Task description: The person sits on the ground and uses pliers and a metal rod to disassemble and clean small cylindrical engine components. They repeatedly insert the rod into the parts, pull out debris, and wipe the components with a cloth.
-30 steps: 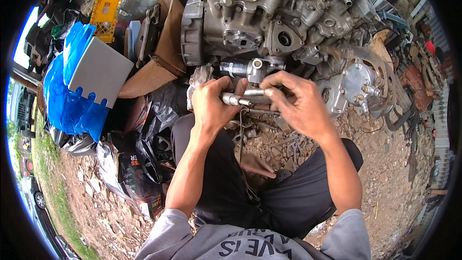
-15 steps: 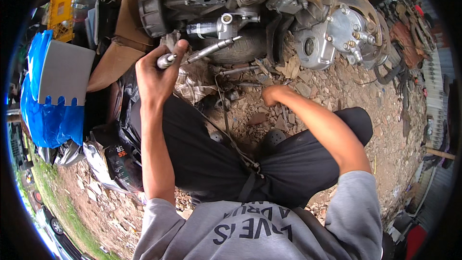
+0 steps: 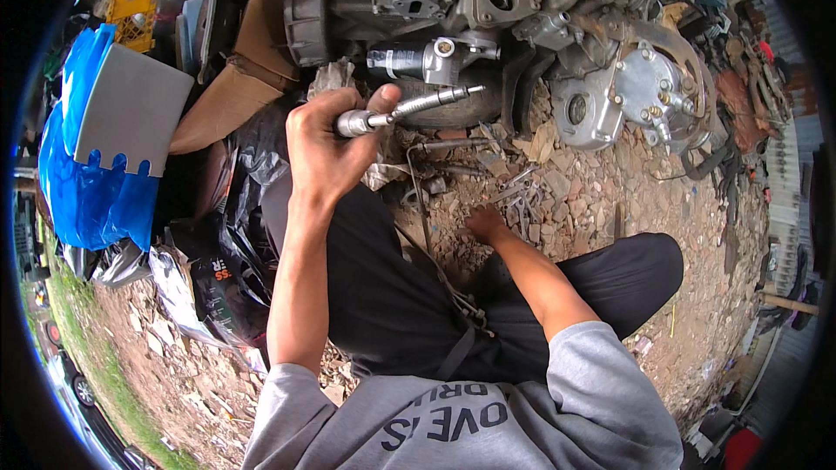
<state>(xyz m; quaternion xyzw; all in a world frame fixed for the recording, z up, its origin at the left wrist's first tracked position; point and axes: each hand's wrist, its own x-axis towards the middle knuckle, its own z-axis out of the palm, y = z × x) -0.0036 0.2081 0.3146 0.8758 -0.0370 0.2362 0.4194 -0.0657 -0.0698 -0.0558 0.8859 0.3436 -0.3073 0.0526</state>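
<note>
My left hand (image 3: 331,144) is closed around two slender, stepped metal parts, raised above my left knee. The longer metal rod (image 3: 435,101) points right toward the engine, its narrow tip free. Beside it, the shorter stepped cylinder (image 3: 357,124) pokes out between thumb and fingers. Low over the rubble near my feet is my right hand (image 3: 483,224); its fingers are partly hidden, and I cannot make out anything in them. Just right of that hand lies a small heap of metal wrenches (image 3: 522,202) on the ground.
A large metal engine (image 3: 392,0) stands across the far side, with a silver cylindrical fitting (image 3: 401,61) below it. A round silver cover (image 3: 644,87) sits at right. Cardboard (image 3: 231,100), blue plastic (image 3: 96,209) and a grey panel (image 3: 131,109) crowd the left.
The view has shifted, so the scene appears farther right. My left hand still grips the metal parts. My right hand has come lower and nearer my body.
</note>
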